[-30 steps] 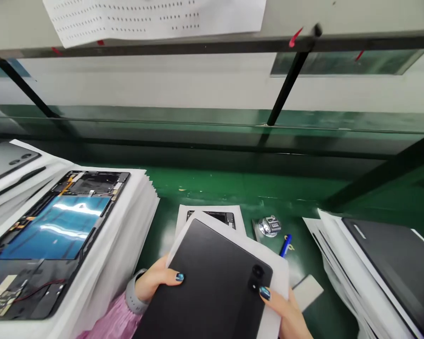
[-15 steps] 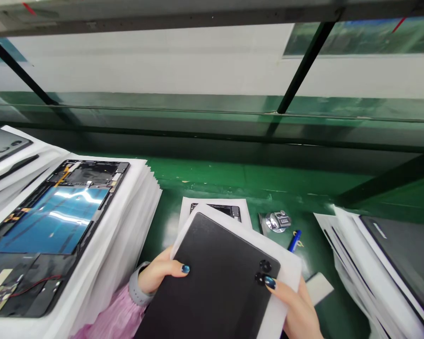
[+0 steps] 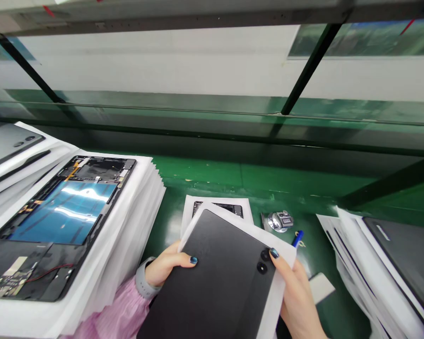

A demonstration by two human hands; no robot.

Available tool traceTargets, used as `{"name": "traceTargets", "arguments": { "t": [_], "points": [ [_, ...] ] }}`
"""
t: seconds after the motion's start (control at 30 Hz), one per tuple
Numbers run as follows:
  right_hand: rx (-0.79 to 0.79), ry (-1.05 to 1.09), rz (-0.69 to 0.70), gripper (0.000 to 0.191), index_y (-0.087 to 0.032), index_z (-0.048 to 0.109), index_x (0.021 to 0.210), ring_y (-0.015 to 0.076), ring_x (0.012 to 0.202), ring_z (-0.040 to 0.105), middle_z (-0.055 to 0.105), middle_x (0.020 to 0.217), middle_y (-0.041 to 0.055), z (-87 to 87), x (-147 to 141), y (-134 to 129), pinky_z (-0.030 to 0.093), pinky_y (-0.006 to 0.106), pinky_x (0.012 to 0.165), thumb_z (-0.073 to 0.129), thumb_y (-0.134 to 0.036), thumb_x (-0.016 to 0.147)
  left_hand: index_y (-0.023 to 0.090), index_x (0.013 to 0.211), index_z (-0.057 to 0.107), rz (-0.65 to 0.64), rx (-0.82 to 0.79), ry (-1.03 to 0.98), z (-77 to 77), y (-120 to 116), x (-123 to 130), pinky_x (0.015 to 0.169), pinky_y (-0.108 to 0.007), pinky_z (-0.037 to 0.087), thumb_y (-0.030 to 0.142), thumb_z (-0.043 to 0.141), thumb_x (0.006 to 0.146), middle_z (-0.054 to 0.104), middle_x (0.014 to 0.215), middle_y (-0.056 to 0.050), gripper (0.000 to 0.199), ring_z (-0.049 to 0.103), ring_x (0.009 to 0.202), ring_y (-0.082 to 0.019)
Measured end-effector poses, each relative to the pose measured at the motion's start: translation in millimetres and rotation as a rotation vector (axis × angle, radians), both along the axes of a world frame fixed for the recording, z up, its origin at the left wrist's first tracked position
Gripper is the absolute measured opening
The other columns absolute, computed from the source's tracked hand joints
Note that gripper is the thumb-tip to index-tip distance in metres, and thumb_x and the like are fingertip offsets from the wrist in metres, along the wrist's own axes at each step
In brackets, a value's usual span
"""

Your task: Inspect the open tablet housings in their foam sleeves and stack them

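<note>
A dark tablet back cover (image 3: pixel 219 278) with two round camera rings at its right corner lies against a white sheet (image 3: pixel 286 249), tilted. My left hand (image 3: pixel 166 266) grips its left edge, thumb on the dark face and the other fingers hidden behind. On the right edge, my right hand (image 3: pixel 297 292) pinches cover and sheet together, its thumb beside the camera rings. Behind them an opened tablet (image 3: pixel 237 209) on white paper (image 3: pixel 247 205) shows only in part.
At left, tall stacks of white sheets (image 3: pixel 134 212) hold an opened tablet with a blue battery (image 3: pixel 67 212). A metal device (image 3: pixel 281 221), a blue pen (image 3: pixel 298 238) and a pale card (image 3: pixel 321 287) lie on the green table (image 3: pixel 205 174). At right are stacked dark covers (image 3: pixel 406 254).
My right hand has moved up along the edge, its thumb now above the lower camera ring. The cover has turned slightly, and the whole view has shifted a little.
</note>
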State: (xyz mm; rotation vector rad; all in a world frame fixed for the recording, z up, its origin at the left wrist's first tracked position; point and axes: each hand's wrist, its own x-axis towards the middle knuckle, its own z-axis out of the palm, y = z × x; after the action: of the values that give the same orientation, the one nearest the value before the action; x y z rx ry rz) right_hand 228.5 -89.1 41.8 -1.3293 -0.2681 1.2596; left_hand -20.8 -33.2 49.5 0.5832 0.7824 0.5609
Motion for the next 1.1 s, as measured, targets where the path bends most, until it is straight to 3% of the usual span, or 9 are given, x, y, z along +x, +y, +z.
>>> {"name": "traceTargets", "arguments": {
  "t": [0.33,0.43,0.53,0.67,0.73,0.83,0.93,1.03,1.1],
  "points": [
    [0.066,0.08,0.0,0.039,-0.022,0.074,0.094,0.0345,0.086,0.073,0.079,0.087,0.0073,11.1,-4,0,0.058,0.043,0.075,0.088,-0.041,0.063,0.013,0.103,0.073,-0.017,0.011,-0.034,-5.5,0,-1,0.064,-0.027,0.05,0.021,0.074,0.063,0.074,0.076,-0.006,0.041,0.067,0.067,-0.02],
    [0.042,0.05,0.088,0.042,-0.021,0.073,0.093,0.0346,0.081,0.072,0.078,0.083,0.0083,8.1,-2,4,0.058,0.043,0.071,0.087,-0.046,0.064,0.013,0.097,0.074,0.026,0.006,-0.039,-8.7,0,0,0.057,-0.025,0.048,0.023,0.078,0.059,0.074,0.072,-0.006,0.04,0.066,0.061,-0.018],
    [0.074,-0.188,0.142,0.047,-0.02,0.069,0.102,0.0285,0.075,0.069,0.075,0.085,0.0079,5.0,-2,9,0.056,0.036,0.067,0.081,-0.053,0.07,0.012,0.092,0.075,0.128,-0.019,-0.017,-12.6,2,4,0.052,-0.023,0.046,0.024,0.08,0.057,0.073,0.067,-0.006,0.037,0.064,0.056,-0.017],
    [0.239,-0.604,0.007,0.048,-0.026,0.056,0.117,0.0156,0.061,0.057,0.064,0.086,-0.0002,4.5,-5,8,0.047,0.023,0.054,0.076,-0.046,0.078,0.009,0.091,0.075,0.286,-0.058,-0.086,-8.6,8,7,0.059,-0.027,0.051,0.027,0.077,0.062,0.076,0.074,-0.009,0.034,0.068,0.062,-0.02],
    [0.272,-0.73,0.028,0.035,-0.025,0.059,0.107,0.0164,0.065,0.057,0.062,0.082,-0.0003,3.3,-4,7,0.046,0.023,0.058,0.072,-0.045,0.082,0.008,0.088,0.075,0.325,-0.094,-0.138,-5.2,11,6,0.067,-0.031,0.054,0.031,0.075,0.065,0.076,0.077,-0.011,0.033,0.07,0.069,-0.023],
    [0.241,-0.834,0.337,0.03,-0.021,0.064,0.073,0.0177,0.06,0.051,0.056,0.065,-0.0006,0.9,-2,9,0.041,0.026,0.056,0.067,-0.05,0.083,0.008,0.086,0.075,0.393,-0.153,-0.164,-2.5,13,4,0.08,-0.036,0.054,0.031,0.071,0.071,0.077,0.076,-0.011,0.028,0.072,0.08,-0.027],
    [0.202,-0.722,0.581,0.049,-0.019,0.054,0.05,0.0141,0.049,0.036,0.041,0.05,-0.003,4.1,-2,12,0.031,0.026,0.048,0.069,-0.057,0.078,0.008,0.091,0.074,0.443,-0.199,-0.174,-1.3,13,3,0.087,-0.038,0.054,0.034,0.067,0.077,0.078,0.08,-0.011,0.03,0.073,0.087,-0.029],
    [0.133,-0.461,0.534,0.047,-0.019,0.061,0.052,0.0125,0.046,0.034,0.041,0.047,-0.0041,13.1,-3,10,0.03,0.025,0.046,0.074,-0.058,0.075,0.008,0.099,0.073,0.4,-0.196,-0.17,-0.3,12,5,0.092,-0.041,0.053,0.039,0.066,0.081,0.078,0.087,-0.012,0.036,0.073,0.092,-0.03],
    [0.068,-0.246,0.454,0.033,-0.02,0.073,0.069,0.0152,0.051,0.048,0.055,0.054,-0.002,17.4,-1,8,0.038,0.024,0.05,0.081,-0.052,0.07,0.009,0.101,0.073,0.402,-0.133,-0.151,-0.6,10,7,0.095,-0.041,0.052,0.038,0.07,0.081,0.078,0.09,-0.012,0.035,0.072,0.097,-0.03]
  ]
}}
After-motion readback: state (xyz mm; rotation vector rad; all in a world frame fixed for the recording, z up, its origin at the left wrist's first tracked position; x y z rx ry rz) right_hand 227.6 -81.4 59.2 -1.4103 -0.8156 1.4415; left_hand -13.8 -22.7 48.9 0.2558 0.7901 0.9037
